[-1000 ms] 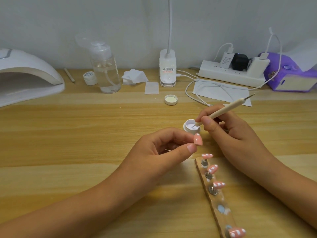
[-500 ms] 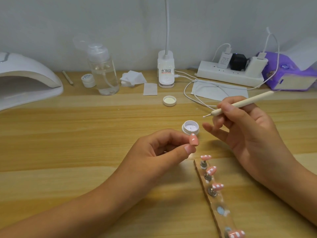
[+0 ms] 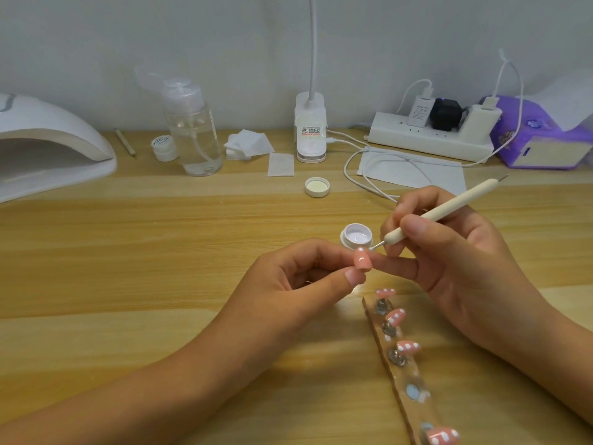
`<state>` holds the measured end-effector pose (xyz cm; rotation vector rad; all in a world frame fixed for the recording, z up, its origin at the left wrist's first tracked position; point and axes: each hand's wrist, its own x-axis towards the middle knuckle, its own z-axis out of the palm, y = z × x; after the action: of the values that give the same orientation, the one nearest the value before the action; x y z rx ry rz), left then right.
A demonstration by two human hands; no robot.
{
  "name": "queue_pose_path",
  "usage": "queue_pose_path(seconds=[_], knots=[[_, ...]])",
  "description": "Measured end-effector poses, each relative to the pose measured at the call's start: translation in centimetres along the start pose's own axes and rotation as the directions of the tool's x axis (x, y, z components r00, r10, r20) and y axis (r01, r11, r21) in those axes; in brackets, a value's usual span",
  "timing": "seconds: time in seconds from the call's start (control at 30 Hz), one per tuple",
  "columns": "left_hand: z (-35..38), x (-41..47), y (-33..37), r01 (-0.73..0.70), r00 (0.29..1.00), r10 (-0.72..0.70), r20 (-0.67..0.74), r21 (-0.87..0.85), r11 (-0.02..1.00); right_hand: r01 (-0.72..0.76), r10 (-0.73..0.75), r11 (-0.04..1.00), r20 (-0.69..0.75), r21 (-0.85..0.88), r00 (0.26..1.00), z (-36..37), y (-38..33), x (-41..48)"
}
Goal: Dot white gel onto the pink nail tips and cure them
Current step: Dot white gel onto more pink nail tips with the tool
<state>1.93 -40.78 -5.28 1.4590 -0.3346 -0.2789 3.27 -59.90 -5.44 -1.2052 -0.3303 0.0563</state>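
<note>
Pink nail tip (image 3: 363,261) sits pinched between thumb and forefinger of the left hand (image 3: 288,284) above the desk (image 3: 128,252) — just in front of the open gel pot (image 3: 356,234) — while the right hand (image 3: 465,252) fingers (image 3: 414,226) grip a dotting tool (image 3: 449,207), its metal point meeting the tip's far edge.

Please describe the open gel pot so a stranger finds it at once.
Find the white lamp base at the back of the table. Nearer, just beyond the left hand, stands the gel pot. Unlike the capped jar back left, it is open, showing white gel.
</note>
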Motion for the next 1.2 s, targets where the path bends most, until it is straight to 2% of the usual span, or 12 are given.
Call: queue_pose_path(seconds=[0.43,1.2], knots=[[-0.20,0.01,-0.29,-0.023,0.999,0.022,0.046,0.017,1.000,-0.032,0.032,0.999,0.004,-0.030,0.999,0.36,-0.29,-0.09],[-0.28,0.05,-0.38,-0.020,0.999,0.019,0.045,0.032,0.999,-0.039,0.040,0.998,0.025,-0.040,0.999,0.10,-0.07,-0.10]])
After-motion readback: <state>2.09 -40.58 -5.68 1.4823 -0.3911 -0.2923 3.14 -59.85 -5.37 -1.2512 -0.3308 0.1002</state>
